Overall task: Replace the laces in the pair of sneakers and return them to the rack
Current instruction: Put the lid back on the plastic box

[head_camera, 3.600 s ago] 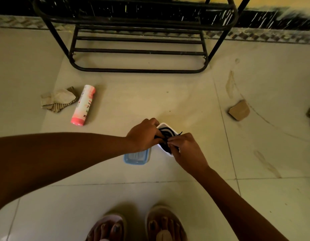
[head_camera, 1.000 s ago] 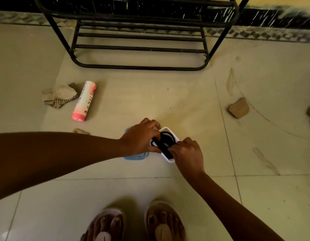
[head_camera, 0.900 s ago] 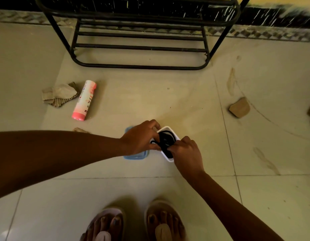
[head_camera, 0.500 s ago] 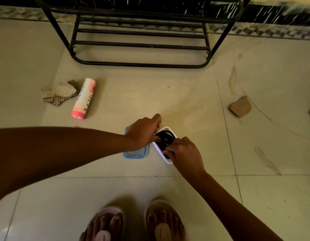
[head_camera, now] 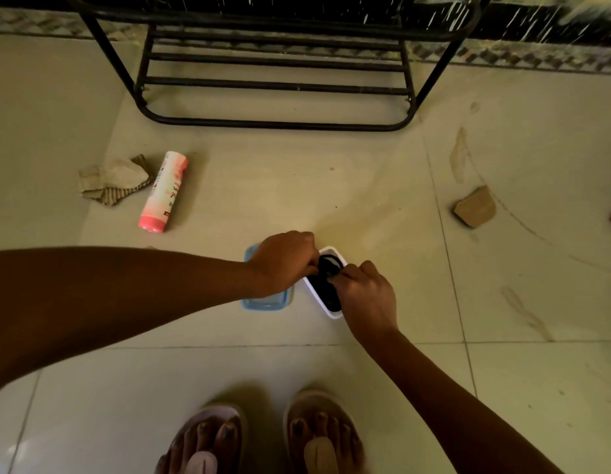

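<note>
A small white container [head_camera: 332, 314] sits on the tiled floor with black laces [head_camera: 326, 290] coiled inside it. My left hand [head_camera: 283, 263] reaches over its left rim, fingers curled down onto the laces. From the right side my right hand [head_camera: 364, 295] pinches the black laces with curled fingers. The black metal shoe rack [head_camera: 276, 87] stands at the back against the wall, its visible bars bare. No sneakers are in view.
A blue lid [head_camera: 266, 304] lies beside the container, partly under my left wrist. A pink spray can [head_camera: 164, 191] and crumpled cardboard [head_camera: 112, 181] lie at the left. A brown scrap [head_camera: 475, 206] lies at the right. My sandalled feet [head_camera: 263, 436] stand at the bottom.
Both hands stayed at the container, working the black laces down into it. The loose lace end that stuck up earlier now lies inside. The view shifted slightly.
</note>
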The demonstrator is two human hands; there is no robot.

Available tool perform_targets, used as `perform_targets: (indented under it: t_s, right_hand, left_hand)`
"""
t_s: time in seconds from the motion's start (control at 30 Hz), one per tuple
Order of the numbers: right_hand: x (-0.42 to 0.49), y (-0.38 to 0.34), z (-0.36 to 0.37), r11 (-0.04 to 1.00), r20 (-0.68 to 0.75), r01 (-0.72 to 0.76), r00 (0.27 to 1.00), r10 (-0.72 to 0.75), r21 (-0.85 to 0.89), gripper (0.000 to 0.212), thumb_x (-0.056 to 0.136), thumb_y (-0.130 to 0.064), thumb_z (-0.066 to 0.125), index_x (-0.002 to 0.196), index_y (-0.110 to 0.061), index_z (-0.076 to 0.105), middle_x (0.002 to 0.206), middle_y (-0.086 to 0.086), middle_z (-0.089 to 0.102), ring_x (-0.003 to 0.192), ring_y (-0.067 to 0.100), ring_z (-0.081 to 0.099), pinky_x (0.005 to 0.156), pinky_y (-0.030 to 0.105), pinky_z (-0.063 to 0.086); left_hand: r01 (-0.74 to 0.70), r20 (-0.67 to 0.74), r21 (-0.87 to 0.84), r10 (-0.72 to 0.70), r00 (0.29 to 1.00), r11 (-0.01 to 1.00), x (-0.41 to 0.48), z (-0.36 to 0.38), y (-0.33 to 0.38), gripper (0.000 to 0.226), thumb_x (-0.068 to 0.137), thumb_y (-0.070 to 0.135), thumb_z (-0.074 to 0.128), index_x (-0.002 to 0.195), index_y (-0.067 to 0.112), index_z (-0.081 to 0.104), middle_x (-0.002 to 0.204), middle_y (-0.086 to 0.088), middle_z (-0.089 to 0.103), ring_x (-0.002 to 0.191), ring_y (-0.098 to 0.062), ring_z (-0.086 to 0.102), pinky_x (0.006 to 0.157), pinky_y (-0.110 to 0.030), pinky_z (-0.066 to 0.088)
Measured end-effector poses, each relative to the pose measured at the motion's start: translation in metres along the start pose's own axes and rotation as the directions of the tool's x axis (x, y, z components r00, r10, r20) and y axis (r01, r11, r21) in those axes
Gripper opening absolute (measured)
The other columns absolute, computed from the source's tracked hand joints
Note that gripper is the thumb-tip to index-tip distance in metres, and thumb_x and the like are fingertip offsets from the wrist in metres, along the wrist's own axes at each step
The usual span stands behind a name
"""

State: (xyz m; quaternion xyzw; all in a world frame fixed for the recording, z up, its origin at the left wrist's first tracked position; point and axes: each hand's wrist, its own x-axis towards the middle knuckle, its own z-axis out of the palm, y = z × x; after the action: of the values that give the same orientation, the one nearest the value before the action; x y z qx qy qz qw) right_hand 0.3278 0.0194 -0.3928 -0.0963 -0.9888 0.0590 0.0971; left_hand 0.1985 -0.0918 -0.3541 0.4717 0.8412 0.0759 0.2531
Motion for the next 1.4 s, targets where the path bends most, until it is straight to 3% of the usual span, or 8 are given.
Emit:
perform_targets:
  t_s: [0.13, 0.27, 0.5, 0.73, 0.93, 1.13, 1.27, 1.4]
  right_hand:
    - [-0.001, 0.0, 0.002, 0.999, 0.0, 0.035, 0.999, -0.035, -0.001, 0.023, 0.047, -0.008, 0.086, 0.064, -0.013, 0.071, 0.07, 0.006, 0.062, 0.064, 0.026, 0.055, 0.05, 0.028, 0.044]
    - [-0.002, 0.002, 0.002, 0.999, -0.024, -0.014, 1.0, 0.015, 0.039, 0.029, 0.05, -0.014, 0.088, 0.073, -0.009, 0.071, 0.098, 0.011, 0.065, 0.08, 0.029, 0.058, 0.063, 0.031, 0.046]
    - [0.002, 0.009, 0.004, 0.995, -0.135, 0.077, 0.989, -0.068, 0.062, 0.025, 0.049, -0.001, 0.085, 0.067, -0.008, 0.069, 0.082, 0.008, 0.065, 0.062, 0.027, 0.055, 0.054, 0.028, 0.042]
    - [-0.001, 0.011, 0.001, 0.99, -0.147, 0.124, 0.983, -0.114, 0.061, 0.029, 0.05, 0.0, 0.085, 0.074, -0.008, 0.071, 0.08, 0.007, 0.066, 0.063, 0.028, 0.057, 0.052, 0.028, 0.044]
    - [0.002, 0.01, 0.001, 0.993, -0.103, 0.108, 0.989, -0.104, 0.04, 0.027, 0.043, 0.0, 0.082, 0.061, -0.014, 0.068, 0.057, -0.001, 0.061, 0.058, 0.024, 0.054, 0.048, 0.025, 0.04]
    - [0.004, 0.012, -0.008, 0.982, -0.053, 0.047, 0.998, -0.038, 0.185, 0.022, 0.054, -0.001, 0.082, 0.066, -0.015, 0.071, 0.059, 0.001, 0.065, 0.057, 0.024, 0.055, 0.048, 0.025, 0.042]
    - [-0.002, 0.012, -0.016, 0.857, 0.02, -0.184, 0.98, 0.198, 0.482, 0.017, 0.067, -0.007, 0.079, 0.068, -0.018, 0.066, 0.07, -0.003, 0.061, 0.064, 0.016, 0.055, 0.055, 0.022, 0.04]
    - [0.0, 0.019, -0.028, 0.695, 0.066, -0.317, 0.93, 0.363, 0.645, 0.014, 0.074, -0.011, 0.078, 0.074, -0.02, 0.066, 0.072, -0.007, 0.061, 0.062, 0.003, 0.053, 0.057, 0.01, 0.039]
  left_hand:
    - [-0.004, -0.008, 0.141, 0.005, 1.0, 0.99, 0.011, -0.003, 0.008, 0.016, 0.087, 0.024, 0.058, 0.093, 0.011, 0.064, 0.109, -0.005, 0.045, 0.101, -0.023, 0.047, 0.065, -0.031, 0.037]
    - [0.029, -0.05, 0.022, -0.028, 0.998, 0.999, 0.015, 0.003, 0.008, 0.011, 0.083, 0.018, 0.061, 0.088, 0.009, 0.056, 0.1, -0.005, 0.046, 0.084, -0.027, 0.055, 0.062, -0.031, 0.035]
    - [0.033, -0.117, -0.187, -0.055, 0.992, 0.982, 0.007, 0.003, -0.005, 0.03, 0.075, 0.022, 0.073, 0.066, 0.02, 0.045, 0.067, 0.006, 0.049, 0.065, -0.015, 0.046, 0.053, -0.026, 0.031]
    - [-0.03, -0.141, -0.123, 0.013, 0.99, 0.992, -0.005, 0.003, -0.005, 0.014, 0.085, 0.022, 0.064, 0.084, 0.012, 0.054, 0.078, -0.006, 0.063, 0.067, -0.018, 0.049, 0.057, -0.029, 0.031]
    - [-0.112, -0.13, -0.001, 0.111, 0.985, 0.994, -0.01, 0.01, -0.004, 0.019, 0.095, 0.018, 0.047, 0.111, 0.008, 0.049, 0.075, -0.008, 0.06, 0.062, -0.019, 0.046, 0.051, -0.026, 0.027]
    - [-0.233, -0.341, -0.14, 0.174, 0.924, 0.962, -0.026, 0.013, -0.022, 0.018, 0.084, 0.03, 0.064, 0.091, 0.017, 0.054, 0.086, 0.01, 0.05, 0.077, -0.007, 0.045, 0.062, -0.021, 0.036]
    - [-0.332, -0.162, 0.211, 0.368, 0.916, 0.919, -0.036, 0.022, -0.046, 0.041, 0.072, 0.062, 0.049, 0.079, 0.022, 0.056, 0.078, 0.008, 0.056, 0.069, -0.012, 0.056, 0.051, -0.022, 0.035]
    - [-0.241, 0.297, 0.327, 0.143, 0.944, 0.914, -0.043, 0.03, -0.044, 0.04, 0.091, 0.048, 0.047, 0.11, 0.014, 0.054, 0.114, -0.001, 0.054, 0.108, -0.019, 0.054, 0.075, -0.032, 0.04]
